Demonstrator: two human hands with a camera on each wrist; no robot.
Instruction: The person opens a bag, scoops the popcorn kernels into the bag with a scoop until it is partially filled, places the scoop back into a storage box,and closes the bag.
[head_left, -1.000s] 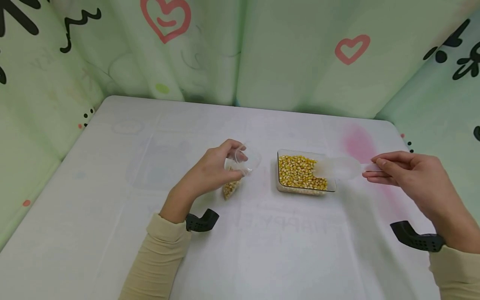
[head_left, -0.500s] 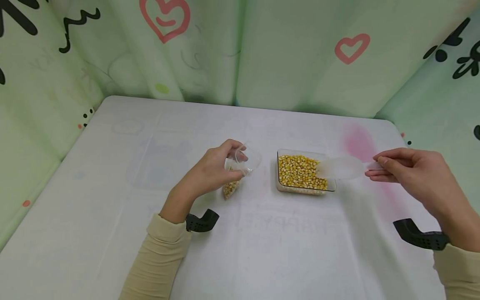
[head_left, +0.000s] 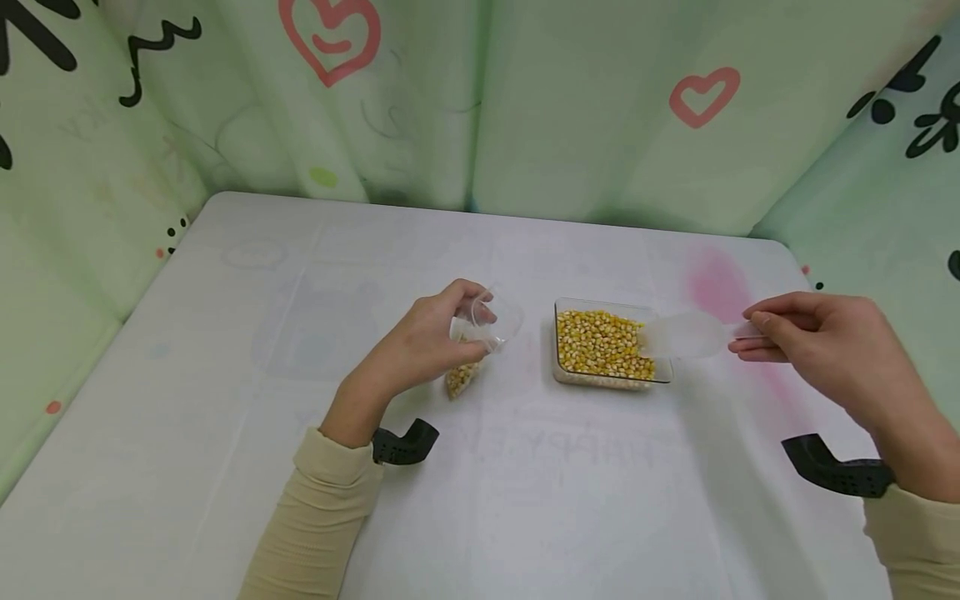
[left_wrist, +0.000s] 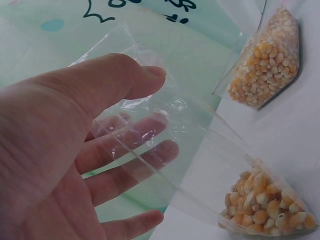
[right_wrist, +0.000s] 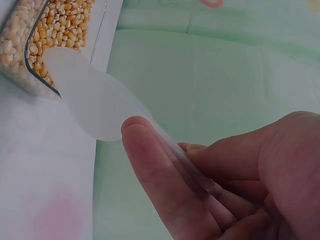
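My left hand point(head_left: 435, 333) holds a clear plastic bag point(head_left: 504, 321) by its mouth, thumb on one side and fingers spread along the other. Corn kernels point(left_wrist: 265, 205) fill the bag's bottom corner, which hangs close over the table. To the right, a clear rectangular container point(head_left: 600, 384) holds a layer of yellow corn kernels point(head_left: 596, 342). Between thumb and fingers, my right hand point(head_left: 840, 342) pinches the handle of a translucent white scoop point(head_left: 686, 336). The scoop's tip overlaps the container's right end, above the kernels.
A white cloth covers the table point(head_left: 450, 517), with a pink patch point(head_left: 717, 283) at the back right. Green curtains point(head_left: 585, 117) with hearts and black markings enclose the back and sides. Each wrist wears a black band mount point(head_left: 405, 442).
The scoop and my right hand have shifted slightly to the right and up, so the scoop's tip covers a little less of the container. My left hand and the bag stay still.
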